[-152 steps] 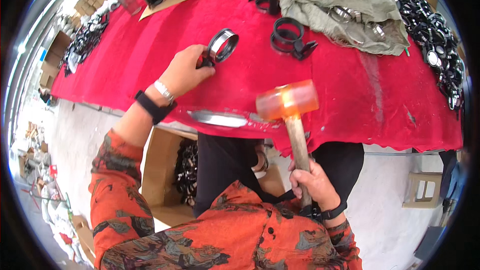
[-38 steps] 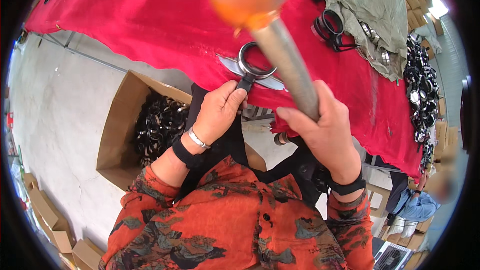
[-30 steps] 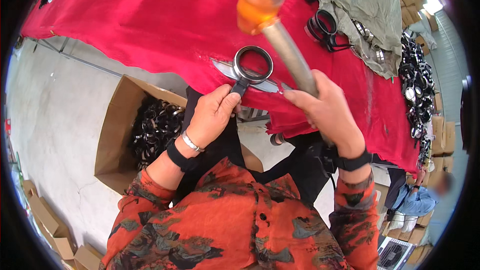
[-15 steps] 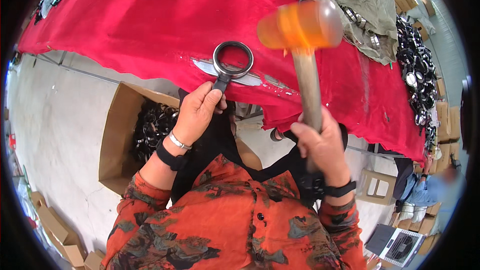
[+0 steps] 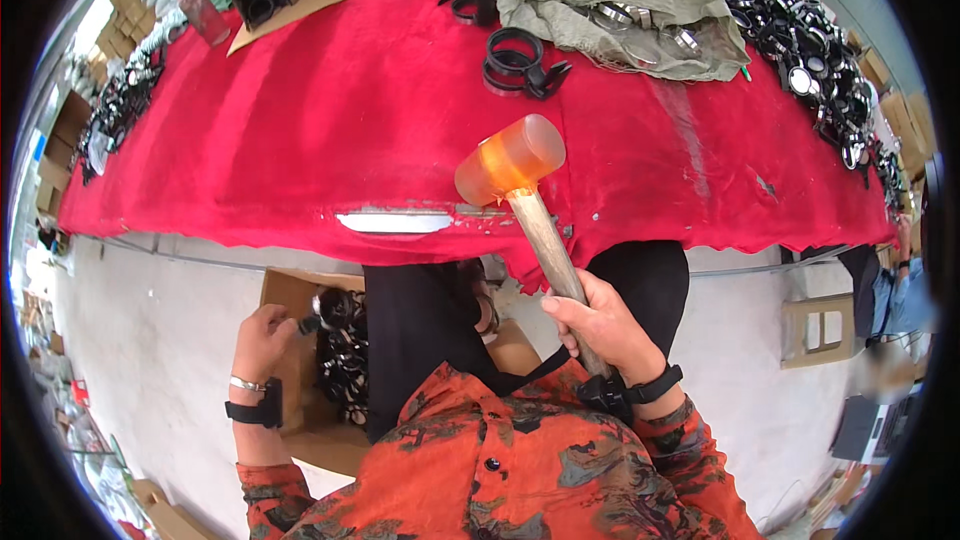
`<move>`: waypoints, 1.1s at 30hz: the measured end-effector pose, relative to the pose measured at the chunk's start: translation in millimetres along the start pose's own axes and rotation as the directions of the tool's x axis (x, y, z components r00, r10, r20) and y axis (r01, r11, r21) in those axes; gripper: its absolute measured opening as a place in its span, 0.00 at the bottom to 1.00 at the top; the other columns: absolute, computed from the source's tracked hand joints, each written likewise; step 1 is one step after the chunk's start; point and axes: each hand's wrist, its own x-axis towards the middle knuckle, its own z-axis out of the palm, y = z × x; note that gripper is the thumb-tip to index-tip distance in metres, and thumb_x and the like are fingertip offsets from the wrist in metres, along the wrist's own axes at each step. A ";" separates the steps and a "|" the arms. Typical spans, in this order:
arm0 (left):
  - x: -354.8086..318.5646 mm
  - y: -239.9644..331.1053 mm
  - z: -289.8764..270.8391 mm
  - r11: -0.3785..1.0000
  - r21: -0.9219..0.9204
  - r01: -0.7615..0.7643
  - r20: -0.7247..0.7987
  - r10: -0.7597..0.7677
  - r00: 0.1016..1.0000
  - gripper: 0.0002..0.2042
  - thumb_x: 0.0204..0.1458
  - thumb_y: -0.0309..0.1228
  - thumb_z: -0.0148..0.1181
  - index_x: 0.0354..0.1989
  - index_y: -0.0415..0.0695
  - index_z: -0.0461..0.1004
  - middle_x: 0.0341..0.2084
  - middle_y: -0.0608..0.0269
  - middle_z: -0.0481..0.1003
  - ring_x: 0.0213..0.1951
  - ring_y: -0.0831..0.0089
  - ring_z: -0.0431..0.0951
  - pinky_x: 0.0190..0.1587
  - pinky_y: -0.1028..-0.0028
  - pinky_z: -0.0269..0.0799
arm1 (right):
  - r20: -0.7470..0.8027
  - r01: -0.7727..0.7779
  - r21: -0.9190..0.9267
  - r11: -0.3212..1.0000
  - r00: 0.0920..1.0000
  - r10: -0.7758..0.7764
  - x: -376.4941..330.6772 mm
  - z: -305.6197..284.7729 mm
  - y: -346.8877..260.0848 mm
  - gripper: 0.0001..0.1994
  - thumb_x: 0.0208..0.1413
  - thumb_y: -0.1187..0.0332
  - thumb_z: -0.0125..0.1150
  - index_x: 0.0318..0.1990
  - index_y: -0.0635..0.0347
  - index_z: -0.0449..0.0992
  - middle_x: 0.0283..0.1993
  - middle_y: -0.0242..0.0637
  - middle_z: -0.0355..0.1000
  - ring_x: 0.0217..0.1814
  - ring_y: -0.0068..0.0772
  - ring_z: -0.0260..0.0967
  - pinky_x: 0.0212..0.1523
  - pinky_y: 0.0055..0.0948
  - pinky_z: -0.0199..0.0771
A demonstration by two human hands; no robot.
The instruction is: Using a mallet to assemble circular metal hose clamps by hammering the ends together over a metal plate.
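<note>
Head view: mallet (image 5: 512, 162) is held tight in right hand (image 5: 600, 325), head up over red surface (image 5: 300, 130). Left hand (image 5: 262, 340) is closed on a black ring (image 5: 307, 324) above the box (image 5: 290, 290). Ring could be dropped w/ such a fingertip hold, imo.

A single view, worn on the person's head, looks steeply down and forward over the orange patterned shirt. Its fisheye lens bends the front edge of the red cloth-covered table (image 5: 300, 140) into an arc and darkens the corners. The forearms enter from the lower edge, close to the lens; the table's far side lies toward the top, the grey floor (image 5: 150, 340) below.
</note>
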 end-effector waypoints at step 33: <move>45.6 104.8 95.0 0.407 -0.913 0.009 0.087 0.173 0.981 0.10 0.61 0.32 0.47 0.43 0.40 0.70 0.34 0.55 0.76 0.38 0.65 0.78 0.36 0.66 0.78 | 0.066 0.074 -0.056 0.996 0.995 -0.070 7.7 22.0 9.8 0.19 0.52 0.67 0.62 0.47 0.64 0.65 0.24 0.29 0.64 0.20 0.17 0.62 0.21 0.19 0.64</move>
